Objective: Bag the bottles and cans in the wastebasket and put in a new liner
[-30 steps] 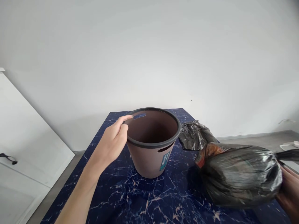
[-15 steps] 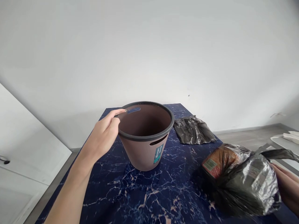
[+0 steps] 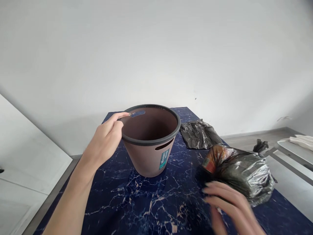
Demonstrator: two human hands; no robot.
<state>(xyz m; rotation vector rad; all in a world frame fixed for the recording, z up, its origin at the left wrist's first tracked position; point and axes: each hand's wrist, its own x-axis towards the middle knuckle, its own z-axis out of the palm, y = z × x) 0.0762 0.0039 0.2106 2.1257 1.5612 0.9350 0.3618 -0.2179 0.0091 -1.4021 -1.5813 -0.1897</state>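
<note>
A brown trash bin (image 3: 146,160) with a dark grey rim, slot handles and a teal label stands upright on the table. My left hand (image 3: 110,133) is closed on the left side of its rim, thumb outside and forefinger along the edge. Only the bin's bare inner wall shows; its bottom is in shadow. At the right, a full black garbage bag (image 3: 249,173) rests on the table, with reddish packaging showing through the thin plastic. My right hand (image 3: 230,202), slightly blurred, is just in front of the bag with fingers apart and nothing in them.
A flat, crumpled black plastic bag (image 3: 200,133) lies behind the full one. The dark blue marbled table (image 3: 137,209) meets a white wall (image 3: 156,58). A white cabinet (image 3: 29,160) is at the left; a pale chair-like frame (image 3: 290,166) stands beyond the table's right edge.
The full garbage bag has come down onto the table, a little to the left. My right hand has let go of it and moved left in front. My left hand stays on the rim.
</note>
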